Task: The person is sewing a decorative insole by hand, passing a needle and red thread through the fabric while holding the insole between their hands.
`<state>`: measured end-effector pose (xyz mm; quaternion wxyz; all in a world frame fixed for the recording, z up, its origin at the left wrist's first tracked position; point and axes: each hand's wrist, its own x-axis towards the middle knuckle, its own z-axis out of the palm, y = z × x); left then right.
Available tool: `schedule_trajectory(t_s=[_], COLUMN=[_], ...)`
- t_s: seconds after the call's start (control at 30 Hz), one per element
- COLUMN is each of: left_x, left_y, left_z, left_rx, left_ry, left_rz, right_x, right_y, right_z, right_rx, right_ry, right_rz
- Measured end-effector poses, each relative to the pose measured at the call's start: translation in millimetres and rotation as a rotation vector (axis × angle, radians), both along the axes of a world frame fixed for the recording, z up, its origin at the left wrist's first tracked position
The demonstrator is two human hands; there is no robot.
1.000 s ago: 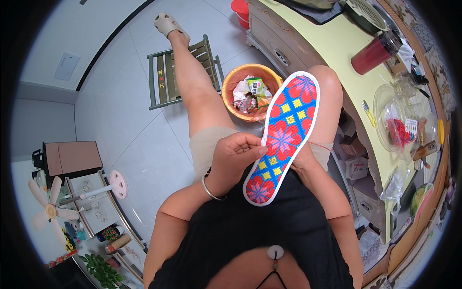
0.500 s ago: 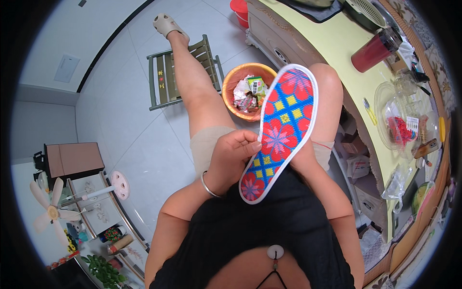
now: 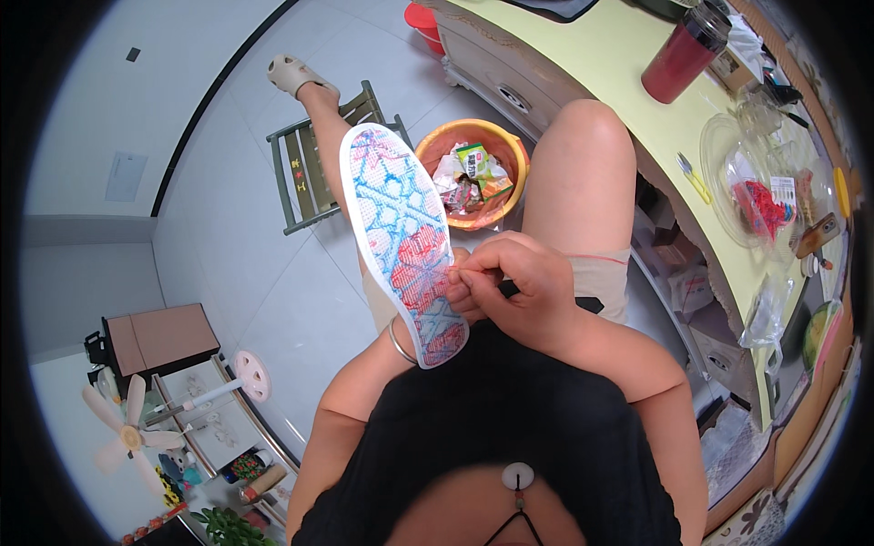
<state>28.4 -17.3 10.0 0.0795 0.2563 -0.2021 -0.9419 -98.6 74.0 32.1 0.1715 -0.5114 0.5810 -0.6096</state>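
An embroidered insole (image 3: 401,238) stands tilted over my lap, its stitched back toward me: blue and red thread lines on white, with a white rim. My left hand (image 3: 461,289) holds it from behind, mostly hidden by it; only some fingers show past its right edge. A bracelet (image 3: 401,340) is on the left wrist. Beside that edge my right hand (image 3: 523,284) is closed in a pinch, thumb and forefinger together on a fine red thread; whether a needle is there I cannot tell. A red strand (image 3: 596,259) lies across the right leg of my shorts.
Beyond my knees stands an orange bin (image 3: 519,173) with wrappers inside. A folding stool (image 3: 305,168) is under my outstretched leg. To the right, a yellow-green table (image 3: 628,118) carries a dark red bottle (image 3: 685,55), yellow-handled scissors (image 3: 696,179) and a clear tray (image 3: 719,155) with red thread.
The insole has flipped from its bright patterned front to its stitched back and moved left. My right hand has come from behind it to its right edge; my left hand is now behind it.
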Motion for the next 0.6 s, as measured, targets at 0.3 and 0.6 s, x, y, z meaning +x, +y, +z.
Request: schedule_trajectory(t_s=[0.3, 0.6], left_x=[2.7, 1.3], left_y=[3.9, 4.0], left_z=[-3.6, -1.6], left_rx=[0.055, 0.090], left_ry=[-0.007, 0.046], left_rz=[0.072, 0.055], right_x=[-2.7, -3.1], right_y=[1.7, 2.9], right_z=[-0.8, -3.9], right_rx=[-0.043, -0.054], right_ry=[0.007, 0.015], right_rz=[-0.042, -0.056])
